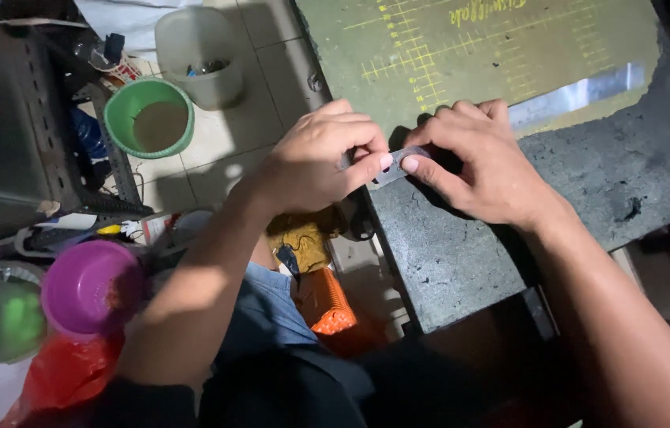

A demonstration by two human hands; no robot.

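My left hand (321, 158) and my right hand (482, 158) meet at the near left corner of a green cutting mat (509, 40) lying on a dark grey worktop (462, 261). Both pinch a small flat metal strip (395, 162) between thumb and fingers, the left from the left end, the right from the right end. Most of the strip is hidden under my fingers. A longer shiny metal strip (581, 93) lies on the mat's near edge, just right of my right hand.
On the tiled floor at left stand a green bowl (149, 117), a white plastic tub (196, 51) and a dark metal rack (18, 119). A purple bowl (89, 285), red plastic and an orange mesh item (327, 305) lie near my lap.
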